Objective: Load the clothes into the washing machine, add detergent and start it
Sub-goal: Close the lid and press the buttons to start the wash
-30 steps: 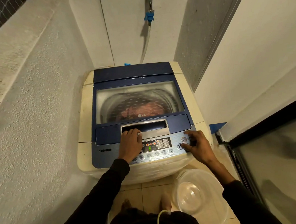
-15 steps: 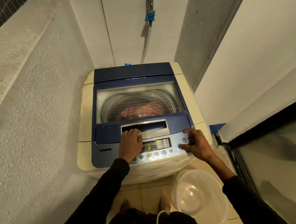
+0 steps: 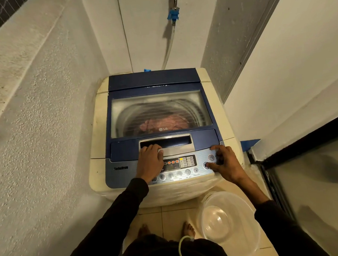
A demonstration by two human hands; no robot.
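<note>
A cream top-loading washing machine point(image 3: 98, 131) stands in a narrow corner with its blue lid point(image 3: 152, 79) shut. Pinkish clothes point(image 3: 164, 122) show through the lid's window. My left hand point(image 3: 149, 162) lies over the left of the control panel point(image 3: 119, 173), its fingers curled over the lip of the lid handle point(image 3: 175, 147). My right hand point(image 3: 226, 164) is at the panel's right end. Its thumb presses the round button point(image 3: 206, 165) below the power button point(image 3: 211, 157), with the fingers bent above. Red lights glow on the display point(image 3: 174, 163).
A clear plastic basin point(image 3: 228, 222) sits on the tiled floor at my right foot. A rough wall runs close on the left. A dark-framed glass door point(image 3: 314, 188) is on the right. A tap with a blue fitting point(image 3: 173, 14) and a hose hang behind the machine.
My right hand's fingers drew in over the panel's right end and the thumb settled on the round button. The green character on the display went out. My left hand stayed put.
</note>
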